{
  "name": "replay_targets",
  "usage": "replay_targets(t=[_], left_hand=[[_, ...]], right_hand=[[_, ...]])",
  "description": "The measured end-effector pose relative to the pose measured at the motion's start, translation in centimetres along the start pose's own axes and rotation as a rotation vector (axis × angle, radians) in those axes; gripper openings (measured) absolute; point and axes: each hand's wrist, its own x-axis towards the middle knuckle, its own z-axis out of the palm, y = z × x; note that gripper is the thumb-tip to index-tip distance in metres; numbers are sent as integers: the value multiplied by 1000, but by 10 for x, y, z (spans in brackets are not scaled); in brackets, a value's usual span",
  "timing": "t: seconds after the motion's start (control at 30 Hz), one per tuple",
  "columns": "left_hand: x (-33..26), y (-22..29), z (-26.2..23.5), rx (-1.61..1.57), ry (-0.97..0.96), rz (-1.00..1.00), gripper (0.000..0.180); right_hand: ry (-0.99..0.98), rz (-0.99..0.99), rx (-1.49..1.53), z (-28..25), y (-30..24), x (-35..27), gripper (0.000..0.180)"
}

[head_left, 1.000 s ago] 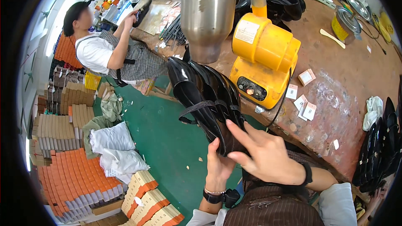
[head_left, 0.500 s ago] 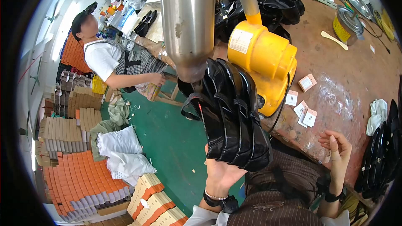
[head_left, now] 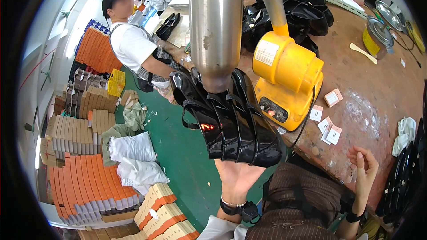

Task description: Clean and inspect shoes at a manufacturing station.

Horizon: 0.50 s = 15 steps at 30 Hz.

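We hold a row of glossy black patent-leather strap shoes up on our left hand, palm upward under their heels, just beneath the mouth of a wide brushed-steel cylinder that hangs down from the top of the view. The shoes cover our left fingers, so we cannot tell how far they curl; the shoes clearly rest on that hand, off the bench, over its near left edge. A small orange-red glow shows on one shoe's side.

Our right hand is empty, its fingers loosely open and slightly bent, at the near edge of the worn brown bench, well apart from the shoes. A dark band sits on each wrist.

Just right of the shoes, at the bench's left edge, stands a yellow box-shaped machine with a steel pipe rising from it. Small white and orange paper tags lie on the bench near its base, and a crumpled white rag lies towards the right edge. A heap of more black shoes fills the far side.

Beyond the far left corner another person in a white shirt leans over the bench. Stacks of orange and brown shoe boxes stand on the green floor.
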Motion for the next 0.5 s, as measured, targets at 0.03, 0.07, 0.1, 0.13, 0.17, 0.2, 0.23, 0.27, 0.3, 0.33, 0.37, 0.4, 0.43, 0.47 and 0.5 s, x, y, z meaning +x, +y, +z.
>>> replay_targets(t=[0.03, 0.07, 0.1, 0.13, 0.17, 0.2, 0.23, 0.27, 0.3, 0.33, 0.37, 0.4, 0.43, 0.47, 0.5], left_hand=[[3, 0, 0, -45, -23, 3, 73], [5, -1, 3, -46, -24, 5, 73], [7, -3, 7, -18, -10, 34, 70], [9, -5, 9, 10, 4, 62, 66], [10, -6, 8, 9, 3, 63, 66], [12, -7, 7, -20, 23, 84, 66], [13, -8, 6, -47, 43, 106, 65], [14, -8, 2, -49, 43, 106, 65], [15, -7, -4, -15, 31, 103, 71], [13, -6, -5, 21, 20, 108, 76], [10, -7, -4, 22, 19, 115, 76], [7, -7, -3, 11, 11, 120, 75], [8, -8, -4, -4, 2, 118, 73], [9, -9, -6, -7, 1, 119, 73], [10, -8, -9, -82, -96, 103, 71]], right_hand=[[11, 9, -11, -1, 0, 0, 25], [9, 8, -11, -2, 1, 0, 25], [14, 11, -31, -3, 1, 0, 26], [21, 13, -50, -4, 1, 0, 26], [20, 13, -50, -4, 1, 0, 26], [30, 15, -53, -5, 2, 0, 26], [40, 18, -54, -5, 2, 0, 26], [40, 18, -55, -5, 3, 1, 26], [40, 10, -68, -6, 4, 2, 26], [33, -1, -77, -6, 4, 2, 27], [27, -4, -75, -6, 3, 2, 27], [25, -6, -66, -5, 1, 2, 26], [30, -7, -63, -5, 1, 2, 26], [29, -9, -65, -4, 1, 2, 26], [28, -12, -72, -3, 0, 1, 26]])
